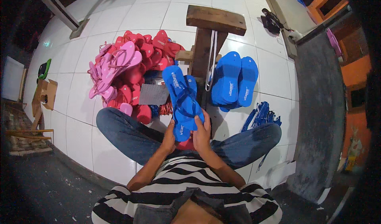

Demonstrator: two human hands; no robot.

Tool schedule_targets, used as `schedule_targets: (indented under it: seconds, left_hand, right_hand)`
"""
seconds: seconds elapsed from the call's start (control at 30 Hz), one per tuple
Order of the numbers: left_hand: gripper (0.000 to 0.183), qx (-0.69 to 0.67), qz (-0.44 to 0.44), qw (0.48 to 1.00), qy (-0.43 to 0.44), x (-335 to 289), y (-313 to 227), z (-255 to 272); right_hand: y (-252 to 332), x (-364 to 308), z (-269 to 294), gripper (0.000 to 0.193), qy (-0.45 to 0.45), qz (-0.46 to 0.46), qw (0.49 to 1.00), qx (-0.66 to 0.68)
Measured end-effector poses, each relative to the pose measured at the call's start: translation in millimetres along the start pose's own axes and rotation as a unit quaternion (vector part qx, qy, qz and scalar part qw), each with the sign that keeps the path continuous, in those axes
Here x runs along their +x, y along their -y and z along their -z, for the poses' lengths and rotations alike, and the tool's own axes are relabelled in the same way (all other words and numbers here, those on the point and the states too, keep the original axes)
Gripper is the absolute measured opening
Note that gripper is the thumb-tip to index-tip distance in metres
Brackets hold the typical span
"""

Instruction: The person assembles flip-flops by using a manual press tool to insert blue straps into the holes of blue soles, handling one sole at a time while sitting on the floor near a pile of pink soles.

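A pair of blue flip-flops (174, 83) is between my hands, above my lap. One sole overlaps the other, and dark blue straps cross the upper one. My left hand (169, 136) closes on the left sole near its lower end. My right hand (202, 132) grips the heel of the right flip-flop, its thumb on top. Under the pair, the lower soles are partly hidden. To the right lie stacked blue soles (226, 81) without straps, and a bundle of blue straps (262, 115) rests by my right knee.
A wooden stand (216, 19) with a white looped cord or rod (212, 57) rises ahead. Left of it is a heap of red flip-flops (152, 51) with pink ones (119, 63) on top. A grey perforated sheet (153, 94) and red straps (165, 109) lie nearby. A cardboard box (48, 94) stands far left.
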State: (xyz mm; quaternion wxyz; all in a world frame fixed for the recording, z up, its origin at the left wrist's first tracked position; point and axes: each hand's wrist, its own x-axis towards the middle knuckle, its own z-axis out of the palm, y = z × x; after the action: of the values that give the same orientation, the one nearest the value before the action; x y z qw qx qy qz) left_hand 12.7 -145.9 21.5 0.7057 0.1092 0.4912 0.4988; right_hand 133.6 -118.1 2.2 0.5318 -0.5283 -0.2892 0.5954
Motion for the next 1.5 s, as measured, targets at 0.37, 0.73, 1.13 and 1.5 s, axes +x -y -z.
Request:
schedule_targets:
  seconds: [0.37, 0.73, 1.13, 1.5]
  left_hand:
    - [0.044, 0.089, -0.207, 0.971, -0.086, 20, 8, 14]
    - [0.053, 0.270, -0.511, 0.736, -0.352, 120, -32, 104]
    - [0.048, -0.020, -0.347, 0.865, -0.363, 189, -34, 190]
    - [0.039, 0.765, -0.416, 0.344, -0.352, 190, -38, 81]
  right_hand:
    - [14, 11, -36, 0.040, 0.050, 0.112, 0.977, -0.177]
    - [-33, 57, -39, 0.039, 0.171, 0.158, 0.961, -0.148]
    - [-32, 64, -8, 0.028, 0.146, -0.003, 0.960, -0.237]
    - [-75, 84, 6, 0.027, 0.167, 0.007, 0.954, -0.249]
